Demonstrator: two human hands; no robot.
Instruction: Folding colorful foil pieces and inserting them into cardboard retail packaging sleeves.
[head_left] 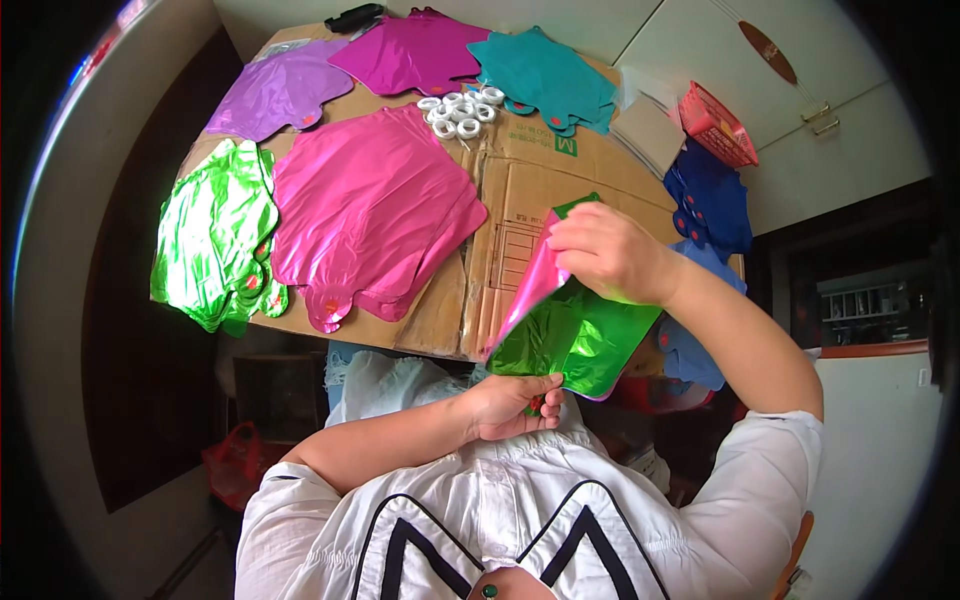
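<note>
Just over the near edge of the cardboard, both my hands hold a shiny green foil balloon (pixel 600 335), flat and uninflated. A pink foil layer (pixel 528 285) shows along its folded left side; whether this is a second balloon I cannot tell. At the lower end, my left hand (pixel 515 405) pinches it between thumb and curled fingers. My right hand (pixel 615 255) grips the upper part, fingers closed on the foil. A stack of flat pink foil balloons (pixel 375 200) lies to the left, beside a stack of bright green ones (pixel 215 235).
Purple (pixel 275 90), magenta (pixel 410 50) and teal (pixel 545 80) foil stacks lie along the far side of the cardboard (pixel 515 185). Several white ribbon rolls (pixel 460 110) sit between them. At the right are a red basket (pixel 715 125), dark blue foil (pixel 710 195) and light blue foil (pixel 690 350).
</note>
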